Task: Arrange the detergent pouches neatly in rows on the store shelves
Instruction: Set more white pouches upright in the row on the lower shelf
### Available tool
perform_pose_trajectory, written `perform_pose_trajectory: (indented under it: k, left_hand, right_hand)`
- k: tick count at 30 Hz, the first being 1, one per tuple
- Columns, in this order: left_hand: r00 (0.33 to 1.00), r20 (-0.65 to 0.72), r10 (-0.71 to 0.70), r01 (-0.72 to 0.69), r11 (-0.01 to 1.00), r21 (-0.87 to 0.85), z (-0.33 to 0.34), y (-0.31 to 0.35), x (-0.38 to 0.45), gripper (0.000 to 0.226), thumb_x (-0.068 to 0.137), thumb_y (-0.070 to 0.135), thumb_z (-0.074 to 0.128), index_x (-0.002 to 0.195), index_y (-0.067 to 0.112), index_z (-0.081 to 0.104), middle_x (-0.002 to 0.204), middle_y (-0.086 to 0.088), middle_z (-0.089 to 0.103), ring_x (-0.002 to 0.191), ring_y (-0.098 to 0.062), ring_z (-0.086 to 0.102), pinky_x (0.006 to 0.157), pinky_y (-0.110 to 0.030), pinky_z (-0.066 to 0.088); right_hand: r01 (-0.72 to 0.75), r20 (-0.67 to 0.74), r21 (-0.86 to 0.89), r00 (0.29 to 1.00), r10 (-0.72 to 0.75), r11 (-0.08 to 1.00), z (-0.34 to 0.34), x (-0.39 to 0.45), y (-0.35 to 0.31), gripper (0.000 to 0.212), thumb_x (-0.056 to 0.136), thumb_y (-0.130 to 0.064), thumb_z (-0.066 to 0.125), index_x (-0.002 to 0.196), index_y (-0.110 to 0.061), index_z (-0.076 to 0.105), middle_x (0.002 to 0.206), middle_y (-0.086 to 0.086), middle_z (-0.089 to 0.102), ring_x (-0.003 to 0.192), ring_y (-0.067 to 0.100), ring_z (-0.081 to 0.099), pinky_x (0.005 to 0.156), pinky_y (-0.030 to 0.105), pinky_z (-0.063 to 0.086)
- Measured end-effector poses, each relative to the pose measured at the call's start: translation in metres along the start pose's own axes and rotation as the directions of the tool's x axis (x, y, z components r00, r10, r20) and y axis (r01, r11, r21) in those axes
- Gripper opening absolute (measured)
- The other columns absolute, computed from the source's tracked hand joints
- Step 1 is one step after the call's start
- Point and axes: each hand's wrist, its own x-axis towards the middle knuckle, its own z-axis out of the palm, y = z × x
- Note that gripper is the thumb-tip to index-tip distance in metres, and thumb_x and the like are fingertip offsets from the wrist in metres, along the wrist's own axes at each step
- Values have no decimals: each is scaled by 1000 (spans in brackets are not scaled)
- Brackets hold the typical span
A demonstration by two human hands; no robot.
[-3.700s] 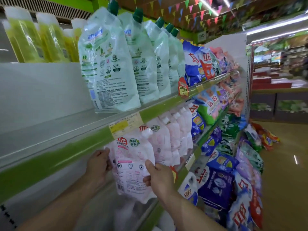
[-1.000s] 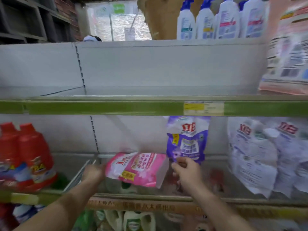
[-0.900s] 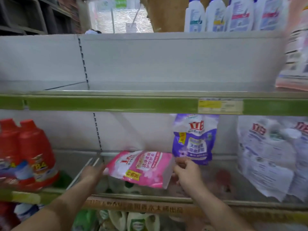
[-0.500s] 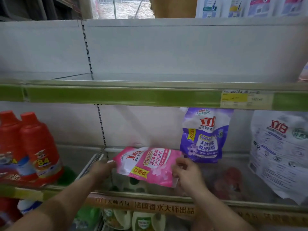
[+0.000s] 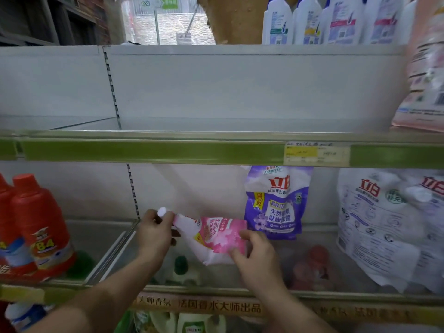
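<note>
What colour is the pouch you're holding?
Pink and white, with a white cap, seen in the head view on the pouch.

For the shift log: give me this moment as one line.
pink pouch: tilted, over glass shelf | left hand: grips cap end | right hand: holds bottom | purple pouch: upright behind

Upper shelf (image 5: 153,152): bare across left and middle; a blurred pack (image 5: 425,75) blocks its far right.
Lower bay, left: red bottles (image 5: 36,227) fill it.
Lower bay, middle: open floor between the divider rail (image 5: 113,248) and the purple pouch (image 5: 276,203).
Lower bay, right: white pouches (image 5: 389,224) crowd it.
</note>
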Motion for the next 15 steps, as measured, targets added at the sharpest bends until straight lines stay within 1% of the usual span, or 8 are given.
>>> perform_pose_trajectory:
  k: [4, 6, 7, 8, 10, 11, 13, 15]
  left_hand:
    - [984, 4, 178, -178, 984, 12, 24, 35, -23, 18, 90, 20, 59, 87, 3, 52, 79, -22, 63, 57, -23, 64, 45, -33, 51]
    - [960, 4, 279, -278, 960, -13, 37, 53, -34, 22, 78, 28, 62, 75, 10, 50, 69, -20, 60, 55, -29, 62, 49, -43, 54]
    - [944, 11, 329, -329, 944, -12, 43, 59, -39, 24, 72, 35, 60, 70, 14, 48, 66, -18, 58, 57, -32, 60, 54, -47, 53]
    - [922, 20, 386, -386, 923, -11, 48, 65, -43, 25, 67, 39, 58, 68, 17, 48, 63, -13, 56, 57, -30, 57, 56, -44, 51]
    - [871, 58, 487, -486, 873, -28, 59, 72, -51, 25, 65, 42, 54, 70, 18, 51, 62, -5, 53, 56, -15, 49, 56, -32, 46]
    - [843, 95, 530, -528, 848, -43, 64, 75, -55, 24, 66, 40, 55, 73, 17, 53, 65, -5, 54, 57, -12, 48, 56, -30, 45]
    - [781, 208, 588, -588, 806, -71, 73, 74, -61, 24, 71, 39, 59, 81, 17, 55, 71, -4, 55, 60, -15, 51, 56, -33, 48]
    - [740, 301, 601, -601, 792, -104, 81, 68, -60, 23, 75, 41, 61, 85, 21, 54, 72, 1, 57, 58, -17, 54, 53, -37, 49]
  right_hand:
    - [206, 41, -136, 979, -202, 969, 2, -1, -9, 61, 79, -45, 66, 133, -25, 45, 128, -12, 45, 125, 8, 36, 106, 24, 32]
    - [241, 22, -178, 970, -241, 954, 4, 1, -12, 64, 77, -49, 65, 132, -25, 46, 129, -11, 50, 123, 10, 39, 107, 28, 33]
    - [241, -12, -207, 968, -249, 948, 5, 3, -12, 61, 76, -51, 64, 129, -26, 49, 124, -10, 54, 118, 12, 43, 103, 29, 36]
    - [229, -53, -240, 967, -248, 943, 3, 5, -12, 56, 76, -53, 63, 125, -28, 53, 117, -10, 59, 111, 14, 48, 97, 31, 39]
    - [189, -136, -257, 964, -229, 948, -4, 12, -11, 43, 76, -54, 62, 113, -33, 61, 100, -11, 67, 95, 15, 58, 83, 34, 45]
    - [165, -149, -217, 968, -200, 962, -9, 14, -9, 36, 77, -53, 63, 107, -33, 64, 92, -10, 69, 87, 14, 60, 78, 34, 47]
    - [98, -155, -79, 982, -110, 992, -19, 16, -5, 22, 81, -49, 65, 94, -32, 70, 77, -8, 69, 75, 13, 61, 67, 34, 49]
    - [-56, -163, 99, 984, 72, 993, -32, 16, 3, 17, 84, -42, 65, 83, -26, 73, 65, -9, 64, 67, 11, 60, 58, 28, 46]
